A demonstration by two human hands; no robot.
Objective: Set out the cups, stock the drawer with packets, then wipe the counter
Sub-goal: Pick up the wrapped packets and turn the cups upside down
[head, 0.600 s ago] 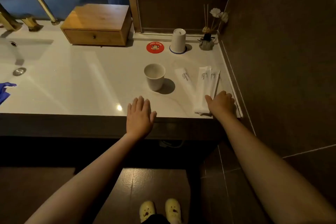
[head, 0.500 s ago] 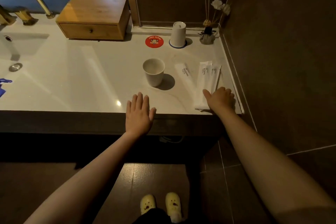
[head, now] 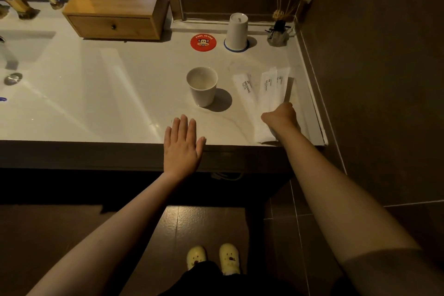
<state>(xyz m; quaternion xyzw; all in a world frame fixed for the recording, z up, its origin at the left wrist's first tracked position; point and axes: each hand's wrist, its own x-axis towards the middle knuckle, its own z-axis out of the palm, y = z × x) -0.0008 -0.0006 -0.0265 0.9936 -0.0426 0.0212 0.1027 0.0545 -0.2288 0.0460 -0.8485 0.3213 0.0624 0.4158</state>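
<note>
An upright white cup [head: 202,86] stands mid-counter. A second white cup [head: 236,30] sits upside down on a blue-rimmed coaster at the back, beside an empty red coaster [head: 203,42]. White toothbrush packets [head: 271,94] lie in a loose pile near the right edge, one packet [head: 245,86] a little apart to the left. My right hand [head: 281,116] is curled over the near end of the pile, fingers hidden. My left hand [head: 182,143] rests flat and spread on the counter's front edge. A wooden box with a closed drawer [head: 113,26] stands at the back.
A sink basin with drain [head: 13,78] and brass tap [head: 20,6] lies at the left. A reed diffuser with white flowers [head: 278,31] stands in the back right corner. A dark tiled wall [head: 372,55] borders the counter on the right.
My right hand has slid forward onto the packets and curled its fingers over them. My left hand stays flat on the edge. The view has tipped slightly downward.
</note>
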